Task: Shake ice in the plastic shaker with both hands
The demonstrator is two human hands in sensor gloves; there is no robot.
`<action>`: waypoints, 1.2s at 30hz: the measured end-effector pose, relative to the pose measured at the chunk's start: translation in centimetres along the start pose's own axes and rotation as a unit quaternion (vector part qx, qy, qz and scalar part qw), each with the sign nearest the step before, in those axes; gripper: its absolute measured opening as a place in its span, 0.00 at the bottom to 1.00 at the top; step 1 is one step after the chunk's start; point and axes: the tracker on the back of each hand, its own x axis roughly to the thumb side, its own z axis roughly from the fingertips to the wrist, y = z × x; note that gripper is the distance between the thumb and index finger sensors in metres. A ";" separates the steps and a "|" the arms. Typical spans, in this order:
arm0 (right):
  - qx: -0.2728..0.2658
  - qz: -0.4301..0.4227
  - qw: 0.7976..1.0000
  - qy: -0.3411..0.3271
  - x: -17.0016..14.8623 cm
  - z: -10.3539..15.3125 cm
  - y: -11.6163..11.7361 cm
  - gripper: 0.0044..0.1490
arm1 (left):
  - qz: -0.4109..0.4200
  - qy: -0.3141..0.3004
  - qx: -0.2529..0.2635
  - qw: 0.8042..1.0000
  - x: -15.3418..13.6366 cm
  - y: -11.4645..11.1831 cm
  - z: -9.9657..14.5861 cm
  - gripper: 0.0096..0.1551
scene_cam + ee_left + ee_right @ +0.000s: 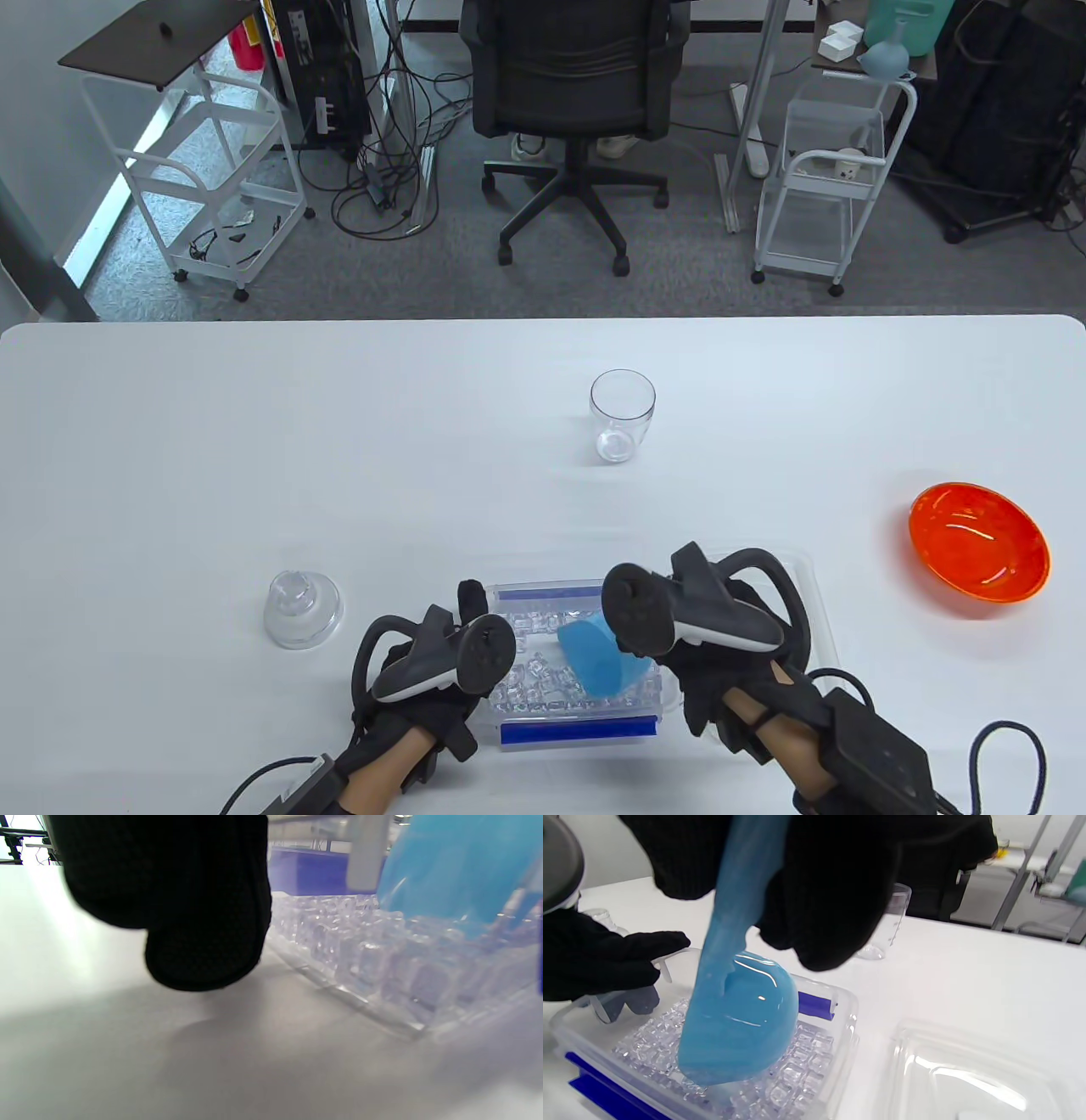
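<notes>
Meanwhile, ice cubes are scooped from the clear plastic ice box at six o'clock.
The blue plastic scoop is gripped by the right hand, tilted to dig; the box is steadied by the left hand, finger closure unclear.

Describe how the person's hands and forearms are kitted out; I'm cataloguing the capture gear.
Both hands wear black knit gloves. The left hand and right hand each carry a dark grey tracker with a round disc face, a loop ring and a pale underside, strapped to the back. The forearms are bare skin. A black box sits at each wrist, with black cables trailing toward the bottom edge.
</notes>
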 end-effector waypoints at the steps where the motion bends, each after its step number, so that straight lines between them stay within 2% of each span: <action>1: 0.015 -0.025 1.000 0.011 -1.0 -0.3 0.2 0.28 | 0.000 0.000 0.000 1.000 0.0 0.0 0.0 0.40; 5: 0.054 -0.111 0.992 0.022 -4.0 -1.2 1.3 0.28 | -0.002 0.000 -0.001 1.000 0.1 0.0 0.0 0.40; 10: 0.076 -0.184 0.980 0.011 -5.1 -2.4 3.5 0.28 | -0.004 0.002 -0.001 1.000 0.2 0.0 -0.1 0.40; 17: 0.064 -0.245 0.967 0.006 -6.3 -2.8 6.4 0.29 | -0.004 0.002 -0.003 1.000 0.2 0.0 -0.1 0.40; 23: 0.043 -0.334 0.942 -0.003 -8.4 -2.0 8.9 0.29 | -0.001 0.004 -0.004 1.000 0.2 0.0 -0.2 0.39; 36: 0.036 -0.382 0.924 0.009 -10.8 -0.2 8.5 0.29 | -0.002 0.007 -0.001 1.000 0.2 -0.1 -0.2 0.39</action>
